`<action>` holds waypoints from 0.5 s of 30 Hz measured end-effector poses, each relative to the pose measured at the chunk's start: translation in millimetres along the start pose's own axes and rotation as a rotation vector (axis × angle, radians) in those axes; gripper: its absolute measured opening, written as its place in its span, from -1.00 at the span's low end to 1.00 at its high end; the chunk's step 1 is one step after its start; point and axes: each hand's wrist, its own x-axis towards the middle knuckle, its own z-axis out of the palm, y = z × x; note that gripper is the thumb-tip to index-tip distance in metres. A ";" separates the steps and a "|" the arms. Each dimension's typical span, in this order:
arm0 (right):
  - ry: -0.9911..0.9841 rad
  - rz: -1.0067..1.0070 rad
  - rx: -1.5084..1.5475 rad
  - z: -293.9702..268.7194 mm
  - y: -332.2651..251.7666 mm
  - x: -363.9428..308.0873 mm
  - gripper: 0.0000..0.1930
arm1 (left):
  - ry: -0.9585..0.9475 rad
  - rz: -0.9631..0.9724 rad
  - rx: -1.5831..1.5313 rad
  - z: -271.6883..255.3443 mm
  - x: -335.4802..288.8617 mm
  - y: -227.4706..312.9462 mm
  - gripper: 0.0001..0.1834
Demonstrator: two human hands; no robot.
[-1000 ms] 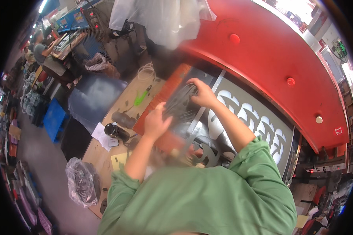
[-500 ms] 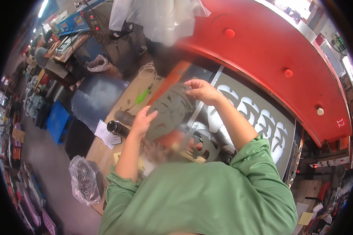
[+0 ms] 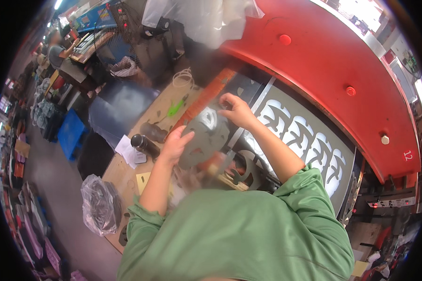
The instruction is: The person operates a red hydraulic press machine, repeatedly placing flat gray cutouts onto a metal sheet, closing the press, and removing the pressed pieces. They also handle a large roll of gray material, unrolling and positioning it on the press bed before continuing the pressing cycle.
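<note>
My left hand (image 3: 175, 143) grips the edge of a thin grey cut-out piece (image 3: 206, 133), thumb on top. The piece has a rounded outline with small openings in it, and its lower edge is blurred. My right hand (image 3: 238, 111) is at the far right side of the piece, fingers bent together with a small dark bit at the fingertips; what it pinches is too blurred to name. Right of my hands lies a grey sheet (image 3: 309, 136) with several curved shapes cut through it, bright beneath. Below my hands is a curved grey offcut (image 3: 249, 172).
A red machine beam (image 3: 323, 61) spans the far right. On the wooden table (image 3: 160, 105) to the left are a green-handled tool (image 3: 177, 107), a dark bottle (image 3: 144, 144) and white paper (image 3: 130, 152). A clear plastic bag (image 3: 101, 206) sits at its near left edge. A person (image 3: 63, 58) works far left.
My right hand has drawn back slightly from the grey piece, its fingers now bent. The piece has tilted, with a bright patch showing on it. The whole view has shifted a little.
</note>
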 end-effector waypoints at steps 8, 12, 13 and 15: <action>0.105 -0.143 -0.368 36.2 5.7 -2.1 -0.84 | 0.027 -0.024 -0.004 -9.9 -12.0 -6.5 -0.73; 0.091 -0.274 -0.394 43.8 1.3 -4.6 -0.86 | 0.054 0.020 0.005 -11.8 -22.4 -5.8 -0.74; 0.080 -0.260 -0.346 45.5 0.0 -4.9 -0.87 | 0.053 0.032 0.003 -12.3 -25.4 -5.0 -0.74; 0.085 -0.261 -0.305 48.8 -2.3 -5.4 -0.87 | 0.054 0.041 0.003 -13.5 -30.7 -3.4 -0.74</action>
